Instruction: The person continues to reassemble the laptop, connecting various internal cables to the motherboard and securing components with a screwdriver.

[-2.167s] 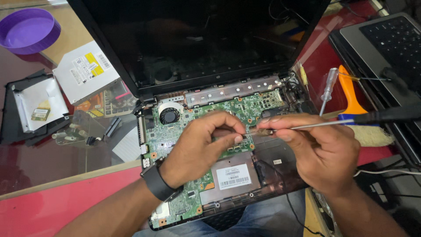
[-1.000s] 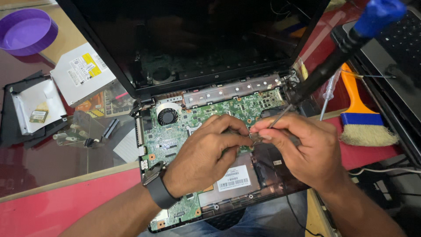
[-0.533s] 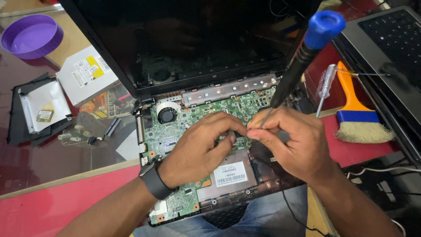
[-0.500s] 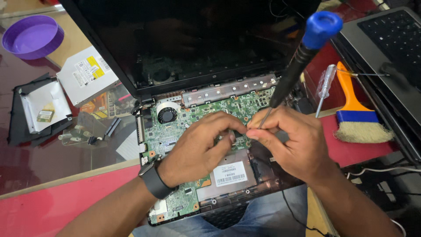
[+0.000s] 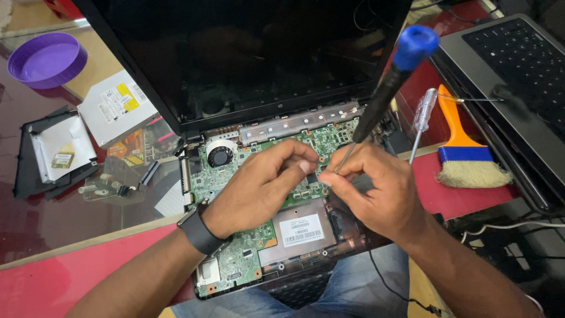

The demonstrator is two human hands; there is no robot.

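Observation:
An opened laptop lies before me with its green motherboard (image 5: 235,176) bare and its dark screen (image 5: 247,53) tilted back. My left hand (image 5: 259,185), with a black wristband, rests on the board, its fingertips pinched at a small spot near the middle. My right hand (image 5: 382,191) holds a screwdriver (image 5: 388,82) with a black shaft and blue cap, standing nearly upright, its tip down at the same spot between both hands. A round cooling fan (image 5: 219,156) sits at the board's upper left.
A purple bowl (image 5: 46,59) and a removed disc drive (image 5: 115,106) lie at the left beside a black cover (image 5: 53,153). To the right are a clear-handled screwdriver (image 5: 421,121), an orange-handled brush (image 5: 465,153) and a second laptop (image 5: 518,76). Cables hang at the lower right.
The screwdriver has swung from lying level to standing nearly upright in my right hand. Both hands stay together over the middle of the board.

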